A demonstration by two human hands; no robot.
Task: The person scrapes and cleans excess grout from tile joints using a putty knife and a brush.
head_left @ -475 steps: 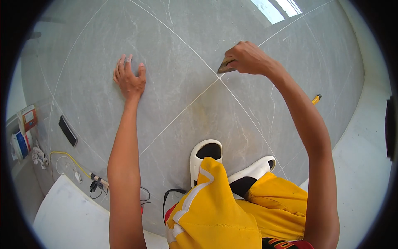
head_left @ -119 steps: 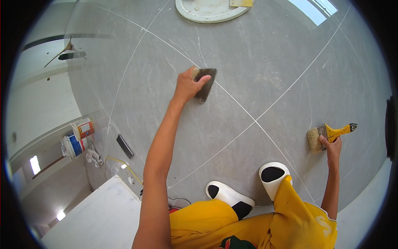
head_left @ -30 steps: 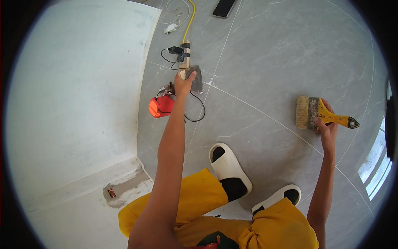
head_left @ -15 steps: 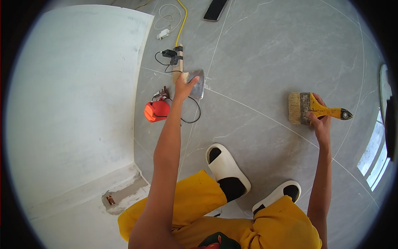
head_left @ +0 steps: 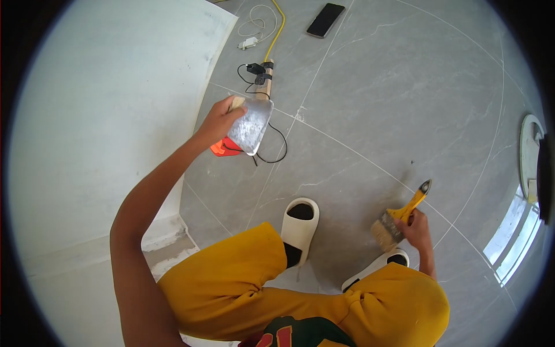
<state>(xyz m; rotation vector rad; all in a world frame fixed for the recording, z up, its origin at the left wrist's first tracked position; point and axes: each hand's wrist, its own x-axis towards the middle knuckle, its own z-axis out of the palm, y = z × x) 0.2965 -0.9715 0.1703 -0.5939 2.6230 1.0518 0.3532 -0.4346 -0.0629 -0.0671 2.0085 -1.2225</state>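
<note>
My left hand point(head_left: 217, 118) grips a putty scraper point(head_left: 250, 125) by its wooden handle and holds it lifted off the floor, its flat metal blade tilted up toward me and speckled with pale residue. My right hand point(head_left: 417, 226) holds a wide paintbrush point(head_left: 398, 218) with a yellow handle, bristles pointing down-left, low by my right knee and just above my right white slipper point(head_left: 373, 269). The grey tiled floor point(head_left: 404, 104) with thin white grout lines lies under both hands.
A white wall point(head_left: 110, 115) stands at the left. Behind the scraper sits a small red device point(head_left: 218, 148) with black cables. A yellow cord point(head_left: 276, 36), a white charger point(head_left: 248, 41) and a black phone point(head_left: 325, 19) lie beyond. My left white slipper point(head_left: 300, 222) is at centre. A white round object point(head_left: 527, 156) sits far right.
My left hand lifted the scraper off the grout line and turned its blade up. My right hand drew the brush back and down toward my right foot, now angled.
</note>
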